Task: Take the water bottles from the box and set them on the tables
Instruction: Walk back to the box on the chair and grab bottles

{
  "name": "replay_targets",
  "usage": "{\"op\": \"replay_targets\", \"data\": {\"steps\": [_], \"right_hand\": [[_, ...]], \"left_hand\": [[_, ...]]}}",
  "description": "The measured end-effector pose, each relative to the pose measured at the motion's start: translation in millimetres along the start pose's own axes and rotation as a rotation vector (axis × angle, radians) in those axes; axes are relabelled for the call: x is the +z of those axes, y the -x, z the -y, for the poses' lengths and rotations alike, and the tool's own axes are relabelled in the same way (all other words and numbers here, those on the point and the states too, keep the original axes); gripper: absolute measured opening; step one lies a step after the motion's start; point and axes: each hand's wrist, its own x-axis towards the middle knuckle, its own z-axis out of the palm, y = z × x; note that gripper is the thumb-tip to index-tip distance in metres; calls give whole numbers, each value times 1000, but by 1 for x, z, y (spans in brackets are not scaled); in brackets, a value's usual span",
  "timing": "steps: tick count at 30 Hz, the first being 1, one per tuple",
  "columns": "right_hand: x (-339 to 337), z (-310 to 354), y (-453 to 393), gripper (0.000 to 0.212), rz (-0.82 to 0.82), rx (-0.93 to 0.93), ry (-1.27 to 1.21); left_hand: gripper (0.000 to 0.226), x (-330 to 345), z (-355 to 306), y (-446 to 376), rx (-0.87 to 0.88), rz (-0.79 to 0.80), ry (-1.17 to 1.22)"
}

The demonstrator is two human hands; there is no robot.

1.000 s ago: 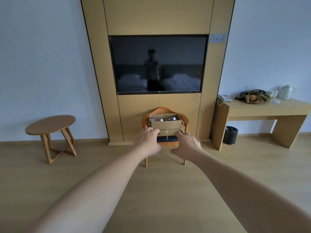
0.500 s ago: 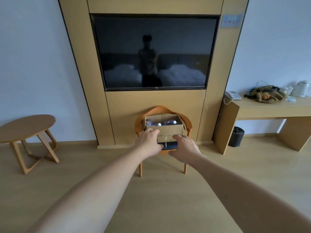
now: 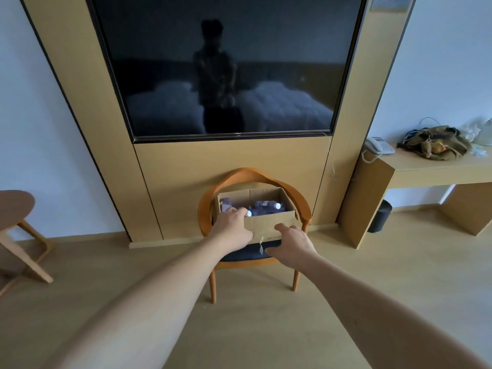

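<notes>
An open cardboard box (image 3: 271, 225) sits on the dark seat of an orange wooden chair (image 3: 303, 206) below the wall television. Inside it lie water bottles (image 3: 266, 206) with purple labels and white caps. My left hand (image 3: 234, 227) reaches over the box's front left edge, fingers loosely bent near a bottle cap, holding nothing. My right hand (image 3: 291, 245) hovers in front of the box's lower right front, fingers relaxed and empty.
A round wooden side table (image 3: 14, 206) stands at the left. A long wooden desk (image 3: 436, 171) at the right carries a telephone (image 3: 378, 145) and a bag (image 3: 436, 141). A black bin (image 3: 380, 217) stands under the desk. Bare wood floor lies around the chair.
I have come closer to the chair; the box now looks larger. Both hands have stretched forward, the left one reaching the box's top edge.
</notes>
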Motion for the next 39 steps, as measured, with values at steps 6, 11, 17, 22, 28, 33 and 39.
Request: {"op": "replay_targets", "data": {"steps": [6,11,17,22,28,33,39], "right_hand": [[19,-20,-113,67,65,5,-6],[22,-41,-223,61,106,-44,-8],[19,-66,-324,65,185,-50,-21],[44,-88,-374,59,311,-35,10],[71,-102,-438,62,402,-2,23],[95,-105,-498,65,456,82,30],[129,-100,-572,62,526,189,74]], "left_hand": [[61,28,29,-102,-64,44,-17],[54,48,38,-189,-113,30,-57],[51,69,46,-270,-253,59,-50],[45,97,59,-313,-339,148,-56],[48,130,83,-370,-402,266,-20],[44,156,117,-430,-405,306,28],[48,184,177,-497,-431,392,25]]}}
